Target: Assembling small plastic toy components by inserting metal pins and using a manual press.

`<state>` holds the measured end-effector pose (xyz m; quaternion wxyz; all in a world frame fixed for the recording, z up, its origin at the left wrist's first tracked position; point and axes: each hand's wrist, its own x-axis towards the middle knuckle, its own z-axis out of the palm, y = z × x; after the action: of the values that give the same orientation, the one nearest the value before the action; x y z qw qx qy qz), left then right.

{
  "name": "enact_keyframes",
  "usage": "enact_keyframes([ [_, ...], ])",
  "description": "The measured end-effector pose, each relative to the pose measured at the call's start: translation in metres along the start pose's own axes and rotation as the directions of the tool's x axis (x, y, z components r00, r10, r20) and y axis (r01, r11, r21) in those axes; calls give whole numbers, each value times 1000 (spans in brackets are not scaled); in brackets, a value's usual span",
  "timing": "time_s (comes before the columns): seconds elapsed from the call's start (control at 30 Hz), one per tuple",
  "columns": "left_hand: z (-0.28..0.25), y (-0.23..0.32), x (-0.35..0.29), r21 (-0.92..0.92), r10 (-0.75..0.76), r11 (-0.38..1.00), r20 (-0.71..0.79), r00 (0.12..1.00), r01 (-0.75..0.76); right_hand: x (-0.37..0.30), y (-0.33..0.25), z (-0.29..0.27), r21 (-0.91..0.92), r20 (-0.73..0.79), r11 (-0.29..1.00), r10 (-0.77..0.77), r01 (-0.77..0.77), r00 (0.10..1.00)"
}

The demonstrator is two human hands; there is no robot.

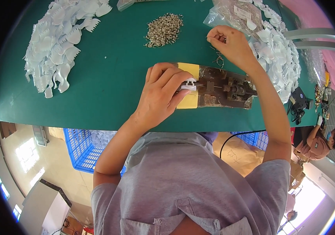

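The metal fixture (214, 96) lies in front of me on the green table (108, 98), and I place everything by it. At its left end, over the yellow pad (187, 103), my left hand (161, 90) is curled closed around a small white plastic piece (190, 84), thumb on the near side and fingers on the far side. My right hand (233, 45) is beyond the fixture, in the air, thumb and fingertips drawn together in a pinch; I cannot tell whether anything tiny sits between them.

I judge the work on this one piece to be partway: it is up at the fixture, but I cannot see whether any metal is fitted to it. Much seems left overall, since a heap of small metal clips (163, 30) lies loose beyond the fixture. One white pile (60, 43) spreads far off to its left and another white pile (279, 58) to its right; which holds finished pieces, I cannot tell.

The piece I hold is bright white, with a notched, toothed-looking end poking out toward the fixture's middle and a smooth rounded edge below. My fingers hide the rest.
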<state>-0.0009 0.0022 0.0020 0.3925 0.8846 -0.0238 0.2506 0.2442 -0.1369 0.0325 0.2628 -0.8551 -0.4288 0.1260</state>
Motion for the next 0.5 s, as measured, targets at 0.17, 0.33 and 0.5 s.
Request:
enact_keyframes([
  [0.17, 3, -3, -1, -8, 0, 1000, -14, 1000, 0, 12, 8, -1, -123, -27, 992, 16, -19, 999],
  [0.33, 4, -2, -2, -14, 0, 1000, -10, 1000, 0, 29, 19, -8, -73, 139, 984, -153, 164, 978],
  [0.5, 1, 0, 1, -16, 5, 1000, -4, 1000, -5, 28, 25, -6, -166, 252, 921, -306, 353, 918],
])
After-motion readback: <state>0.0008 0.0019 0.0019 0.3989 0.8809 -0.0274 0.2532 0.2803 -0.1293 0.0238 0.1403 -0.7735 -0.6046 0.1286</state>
